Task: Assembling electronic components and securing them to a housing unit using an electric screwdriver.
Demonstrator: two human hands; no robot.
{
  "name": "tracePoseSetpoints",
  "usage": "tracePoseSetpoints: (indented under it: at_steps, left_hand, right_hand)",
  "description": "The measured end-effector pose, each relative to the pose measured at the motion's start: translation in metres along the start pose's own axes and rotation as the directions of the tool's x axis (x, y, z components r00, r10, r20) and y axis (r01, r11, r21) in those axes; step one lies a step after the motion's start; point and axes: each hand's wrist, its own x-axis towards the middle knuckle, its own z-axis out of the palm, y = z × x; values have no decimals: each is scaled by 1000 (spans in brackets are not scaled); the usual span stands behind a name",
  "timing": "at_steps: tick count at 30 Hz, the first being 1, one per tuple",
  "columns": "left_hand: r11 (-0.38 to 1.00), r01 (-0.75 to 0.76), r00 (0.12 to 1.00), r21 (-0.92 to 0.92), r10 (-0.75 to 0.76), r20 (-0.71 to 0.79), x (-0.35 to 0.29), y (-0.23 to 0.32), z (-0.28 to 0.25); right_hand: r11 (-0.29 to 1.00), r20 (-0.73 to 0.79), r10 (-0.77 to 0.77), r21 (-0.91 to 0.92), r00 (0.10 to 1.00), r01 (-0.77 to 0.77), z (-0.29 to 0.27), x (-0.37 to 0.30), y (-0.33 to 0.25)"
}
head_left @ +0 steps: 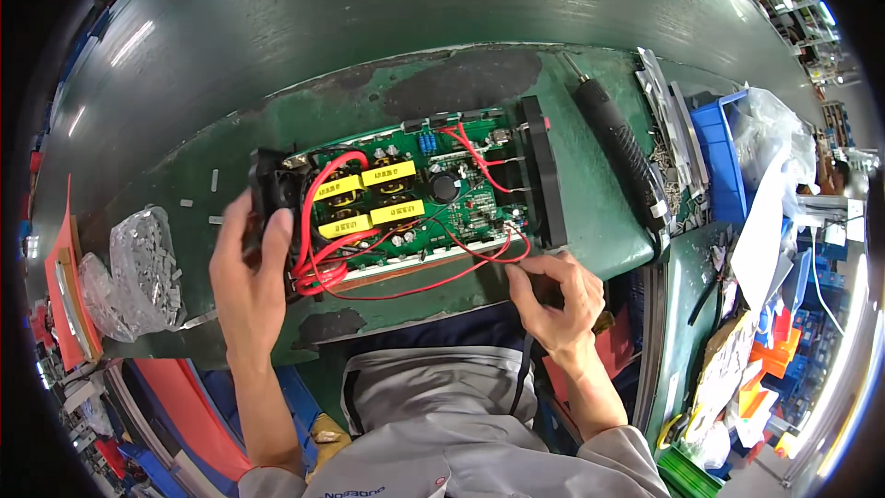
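Observation:
A green circuit board (470, 203) with yellow-wrapped transformers (392, 172) and a round black capacitor (444, 187) lies on the bench between black end panels. My left hand (249, 277) grips the left black end panel (269, 180), thumb and fingers on either side of it. Thick red cables (309, 258) curve beside that hand. My right hand (558, 300) is at the board's near right corner, below the right end panel (544, 175). Its thumb and forefinger are pinched together next to a thin red wire (442, 287). Whatever lies between those fingertips is too small to tell.
A black-handled electric screwdriver (616, 134) lies right of the board. Beyond it are metal strips (666, 115), loose screws (678, 166) and a blue bin (719, 161). Left stands a clear bag of small grey parts (147, 267), with loose grey pieces (215, 181) nearby.

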Motion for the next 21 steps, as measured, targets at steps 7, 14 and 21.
tracePoseSetpoints:
  at_steps: [7,14,21]
  left_hand:
    - [666,-728,684,165,689,239,-3,41,-20]
    - [563,-817,566,125,742,358,30,38,4]
    - [779,-624,742,51,572,349,49,37,20]
  right_hand:
    - [999,42,-49,-16,998,49,-17,3,-13]
    - [985,87,-173,32,981,171,-6,40,-24]
    - [959,120,-274,106,954,262,3,54,-31]
